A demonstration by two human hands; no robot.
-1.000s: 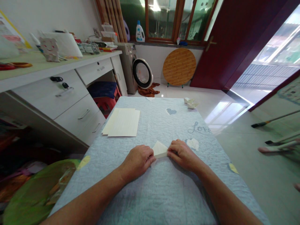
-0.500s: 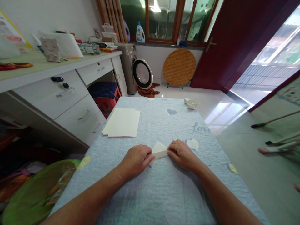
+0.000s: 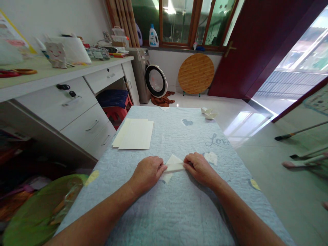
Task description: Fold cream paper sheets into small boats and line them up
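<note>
A small folded piece of cream paper (image 3: 174,166) lies low over the cloth-covered table, with a pointed peak on its far side and a flat band along its near side. My left hand (image 3: 149,172) pinches the band's left end between thumb and fingers. At the right end, my right hand (image 3: 196,167) has its fingers closed on the same paper. Both hands rest close to the cloth, and the fingertips hide the paper's two ends. Farther left lies a stack of cream paper sheets (image 3: 134,135).
Folded paper pieces (image 3: 209,113) sit at the table's far right corner. A pale blue quilted cloth (image 3: 176,212) covers the table. On the left stand a white desk (image 3: 84,106) with drawers and a green basin (image 3: 33,218). A washing machine (image 3: 139,75) has its door open behind.
My left hand has shifted slightly left along the paper, so more of the band's left end shows. My right hand stays almost in place.
</note>
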